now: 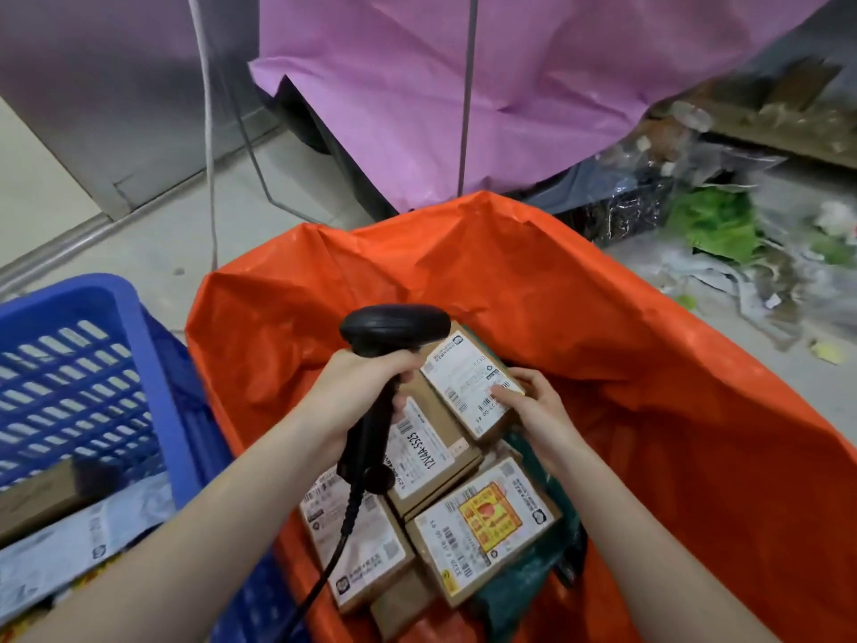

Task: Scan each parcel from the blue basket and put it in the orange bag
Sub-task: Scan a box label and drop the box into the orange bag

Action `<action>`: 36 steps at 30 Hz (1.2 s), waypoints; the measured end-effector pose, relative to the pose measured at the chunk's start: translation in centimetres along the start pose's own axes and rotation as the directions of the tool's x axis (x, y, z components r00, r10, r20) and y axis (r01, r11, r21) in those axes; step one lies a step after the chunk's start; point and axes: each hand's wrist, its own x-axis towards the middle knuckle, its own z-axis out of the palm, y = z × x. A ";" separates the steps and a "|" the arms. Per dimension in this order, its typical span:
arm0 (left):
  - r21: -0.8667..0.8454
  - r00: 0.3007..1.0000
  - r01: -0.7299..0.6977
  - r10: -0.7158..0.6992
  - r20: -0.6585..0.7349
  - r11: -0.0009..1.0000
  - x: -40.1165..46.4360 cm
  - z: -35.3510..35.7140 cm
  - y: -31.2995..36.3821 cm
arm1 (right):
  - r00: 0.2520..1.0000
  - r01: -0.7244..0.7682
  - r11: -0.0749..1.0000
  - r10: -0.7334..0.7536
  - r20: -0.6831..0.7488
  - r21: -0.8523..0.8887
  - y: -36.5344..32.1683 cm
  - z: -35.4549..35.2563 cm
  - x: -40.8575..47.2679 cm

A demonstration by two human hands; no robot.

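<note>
A: We start at our hands. Our left hand (366,387) is wrapped tight round the grip of the black scanner (380,392), its head up and pointing away from us, its cable (334,563) trailing back toward our body.

B: And our right hand (533,401) pinches the near right corner of a brown parcel (468,378), thumb on its white label, fingers curled under the edge.

A: Where is that parcel?

B: Already over the mouth of the orange bag (649,364), lying across the cartons stacked inside. We cannot tell whether it rests on them or hangs just above. Its long axis runs from near right to far left, the far corner tucked under the scanner head.

A: So the right hand alone carries it, and the way down is straight below. We judge it is being set into the bag.

B: Then the next one lies to our left: the blue basket (153,364), just beside the bag, with a pale mailer (69,549) and a flat carton (37,503) inside. The left hand is nearer it but busy with the scanner, so the right would have to cross over.

A: No bench here. Bag and basket stand on a pale floor (139,234), a purple bag (510,85) hanging behind, and scraps of plastic litter (723,225) at far right.
</note>
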 end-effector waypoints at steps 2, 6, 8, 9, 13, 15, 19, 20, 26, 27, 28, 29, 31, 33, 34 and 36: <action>-0.003 1.000 -0.016 0.016 0.016 1.000 0.4 0.0 -0.3 | 1.000 -0.006 0.996 0.006 0.005 -0.088 0.1 0.1 0.5; -0.010 0.999 -0.045 0.045 0.005 0.999 0.5 -0.1 -0.5 | 1.000 0.004 0.951 -0.005 -0.001 -0.310 0.1 -0.4 0.9; -0.038 0.999 -0.050 0.050 -0.011 0.998 0.2 -0.2 -0.2 | 1.000 0.003 0.922 -0.002 0.001 -0.387 0.0 -0.5 0.7; -0.049 0.998 -0.055 0.054 -0.015 0.997 -0.1 -0.2 0.0 | 1.000 0.012 0.913 -0.017 -0.009 -0.409 -0.2 -0.5 0.6; -0.078 0.995 -0.095 0.094 -0.016 0.992 -2.1 -0.7 1.9 | 0.992 0.094 0.910 -0.119 -0.037 -0.405 -2.8 -0.1 -1.1; -0.075 0.992 -0.126 0.124 -0.025 0.989 -3.9 -1.2 2.9 | 0.986 0.147 0.915 -0.166 -0.017 -0.375 -4.8 0.5 -2.4; -0.101 0.975 -0.218 0.212 -0.068 0.971 -8.4 -2.8 5.2 | 0.951 0.299 0.887 -0.308 0.031 -0.352 -9.6 2.6 -6.3; -0.113 0.971 -0.235 0.227 -0.082 0.965 -9.5 -3.4 5.7 | 0.936 0.341 0.877 -0.350 0.038 -0.337 -10.8 3.2 -7.5; -0.245 0.954 -0.298 0.280 -0.106 0.923 -16.8 -7.4 8.6 | 0.844 0.536 0.798 -0.519 0.139 -0.275 -16.5 7.9 -16.3; -0.243 0.947 -0.319 0.300 -0.110 0.916 -18.1 -8.2 9.0 | 0.826 0.563 0.782 -0.541 0.159 -0.267 -17.2 8.6 -17.9; -0.231 0.940 -0.341 0.322 -0.114 0.911 -19.4 -8.9 9.4 | 0.807 0.590 0.763 -0.562 0.180 -0.264 -17.9 9.3 -19.5; -0.214 0.931 -0.362 0.343 -0.121 0.907 -20.7 -9.8 9.7 | 0.789 0.614 0.745 -0.580 0.202 -0.260 -18.4 10.0 -21.0; -0.177 0.913 -0.401 0.377 -0.154 0.899 -23.2 -11.6 10.0 | 0.753 0.657 0.712 -0.609 0.248 -0.247 -19.3 11.4 -24.0; -0.159 0.897 -0.430 0.401 -0.186 0.889 -25.6 -13.6 10.1 | 0.713 0.699 0.673 -0.633 0.301 -0.240 -20.0 13.0 -26.7; -0.153 0.891 -0.441 0.410 -0.196 0.884 -26.7 -14.7 10.1 | 0.696 0.715 0.657 -0.637 0.330 -0.240 -20.2 13.9 -27.9; -0.139 0.880 -0.454 0.419 -0.223 0.880 -28.7 -16.9 9.9 | 0.673 0.735 0.633 -0.637 0.375 -0.243 -20.4 15.9 -29.9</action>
